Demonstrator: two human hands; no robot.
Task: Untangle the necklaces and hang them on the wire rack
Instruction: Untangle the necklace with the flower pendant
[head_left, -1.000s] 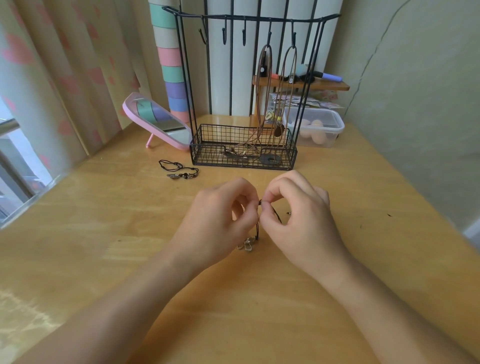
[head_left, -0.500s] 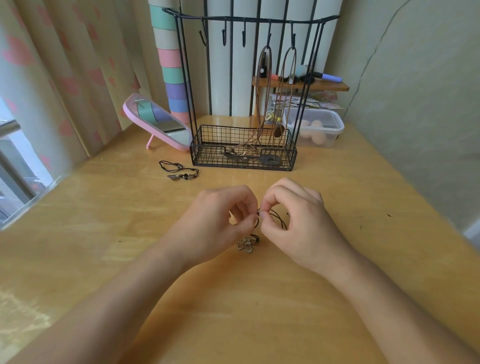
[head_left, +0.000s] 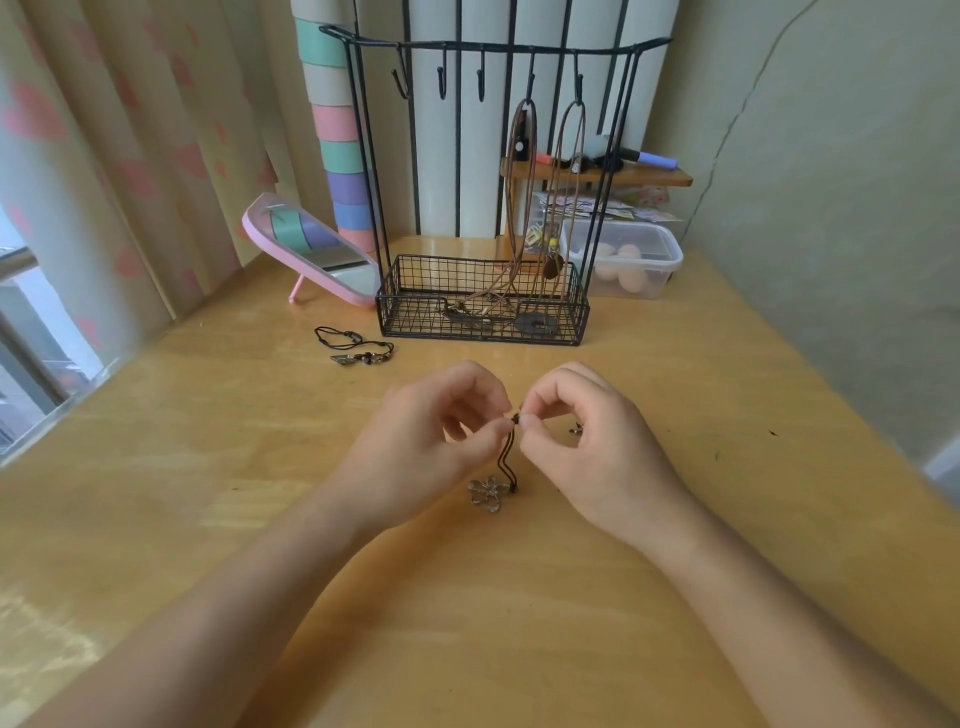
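The left hand (head_left: 431, 441) and right hand (head_left: 587, 447) are each pinching the top of a dark cord necklace (head_left: 506, 457) between thumb and forefinger, their fingers (head_left: 530, 422) nearly meeting. The cord is trailing down from the pinch, and its flower pendant (head_left: 488, 492) is lying on the table (head_left: 519, 623) between the hands. Another necklace (head_left: 353, 345) is lying near the wire rack (head_left: 483, 312).

Soft window daylight (left); edges warped.
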